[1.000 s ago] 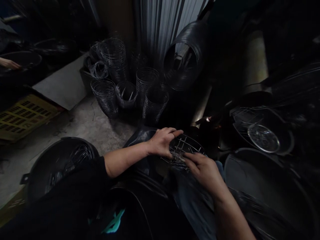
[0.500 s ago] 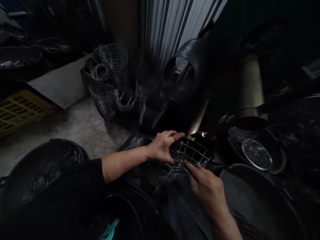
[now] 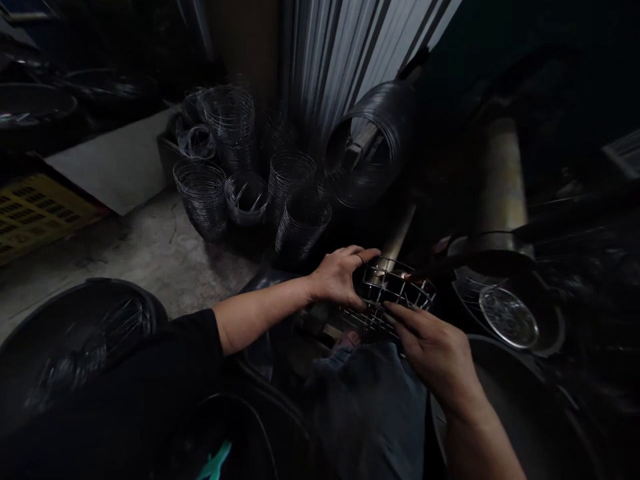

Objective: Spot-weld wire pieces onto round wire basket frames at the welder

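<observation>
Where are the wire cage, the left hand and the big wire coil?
wire cage (image 3: 395,283), head view, on its top bars.
left hand (image 3: 339,279), head view, on the back of the hand.
big wire coil (image 3: 390,100), head view, on its outer windings.

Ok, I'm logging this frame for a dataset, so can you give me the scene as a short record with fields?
Left hand: grips the wire basket by its left side
Right hand: fingertips at the basket's near rim, grip unclear
Behind: wire coils standing on the floor
Left: black tub, yellow crate
Light: dim
</observation>
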`<state>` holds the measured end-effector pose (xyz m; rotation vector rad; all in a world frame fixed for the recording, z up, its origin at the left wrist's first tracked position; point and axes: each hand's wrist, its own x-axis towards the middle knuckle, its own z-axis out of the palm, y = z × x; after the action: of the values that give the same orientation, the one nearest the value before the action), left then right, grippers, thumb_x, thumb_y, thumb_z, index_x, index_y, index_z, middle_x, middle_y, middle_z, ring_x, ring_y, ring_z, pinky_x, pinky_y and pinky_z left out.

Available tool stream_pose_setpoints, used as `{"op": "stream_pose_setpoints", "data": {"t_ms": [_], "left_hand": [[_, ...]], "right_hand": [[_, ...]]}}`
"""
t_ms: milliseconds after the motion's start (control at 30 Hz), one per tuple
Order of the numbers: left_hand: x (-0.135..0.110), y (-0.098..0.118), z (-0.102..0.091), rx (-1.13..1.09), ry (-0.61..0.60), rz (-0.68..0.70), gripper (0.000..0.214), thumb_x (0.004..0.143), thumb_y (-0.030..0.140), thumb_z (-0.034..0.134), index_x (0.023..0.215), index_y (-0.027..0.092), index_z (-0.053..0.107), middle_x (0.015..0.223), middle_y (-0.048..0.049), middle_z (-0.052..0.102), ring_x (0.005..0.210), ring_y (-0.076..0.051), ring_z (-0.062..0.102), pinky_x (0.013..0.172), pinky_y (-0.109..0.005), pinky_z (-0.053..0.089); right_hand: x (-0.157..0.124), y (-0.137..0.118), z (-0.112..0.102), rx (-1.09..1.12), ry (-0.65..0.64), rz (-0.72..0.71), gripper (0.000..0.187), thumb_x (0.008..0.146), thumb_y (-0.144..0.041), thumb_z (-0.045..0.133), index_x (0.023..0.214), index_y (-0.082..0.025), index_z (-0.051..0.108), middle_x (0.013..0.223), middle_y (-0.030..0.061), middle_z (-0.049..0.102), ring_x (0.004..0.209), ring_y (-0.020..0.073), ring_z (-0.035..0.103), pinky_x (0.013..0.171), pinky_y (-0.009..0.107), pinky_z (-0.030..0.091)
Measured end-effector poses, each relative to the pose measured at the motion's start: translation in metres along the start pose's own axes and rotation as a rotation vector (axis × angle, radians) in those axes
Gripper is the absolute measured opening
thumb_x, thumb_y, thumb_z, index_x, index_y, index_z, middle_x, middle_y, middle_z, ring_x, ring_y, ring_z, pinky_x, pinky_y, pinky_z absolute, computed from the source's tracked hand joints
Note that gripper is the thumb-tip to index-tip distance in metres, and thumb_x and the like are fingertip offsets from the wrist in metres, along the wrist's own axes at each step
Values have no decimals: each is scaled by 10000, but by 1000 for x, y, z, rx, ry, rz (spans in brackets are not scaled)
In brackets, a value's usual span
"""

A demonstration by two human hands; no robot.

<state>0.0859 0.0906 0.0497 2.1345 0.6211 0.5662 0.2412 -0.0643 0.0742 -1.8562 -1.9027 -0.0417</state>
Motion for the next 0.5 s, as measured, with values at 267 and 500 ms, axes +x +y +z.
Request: {"op": "stream_pose_setpoints", "data": {"t_ms": [267,500], "left_hand": [[9,0,-4,-25,-18,1,1031,426,337,844,1371,171,466,1274,-109,543,1140,-306,563,986,-431,482],[31,-6,-4,-18,-22,-16,1034,449,442,844,1370,156,471,1271,-124,556,1126,-295,572,983,-415,481]], "right_hand": [[6,8,2,18,19,30,312,896,-343,488,982,-210,757,906,61,742,764,202,708,661,285,552],[19,15,4,174,121,156,246,851,-385,603,965,-234,761,896,44,741,787,196,700,711,280,536]]}}
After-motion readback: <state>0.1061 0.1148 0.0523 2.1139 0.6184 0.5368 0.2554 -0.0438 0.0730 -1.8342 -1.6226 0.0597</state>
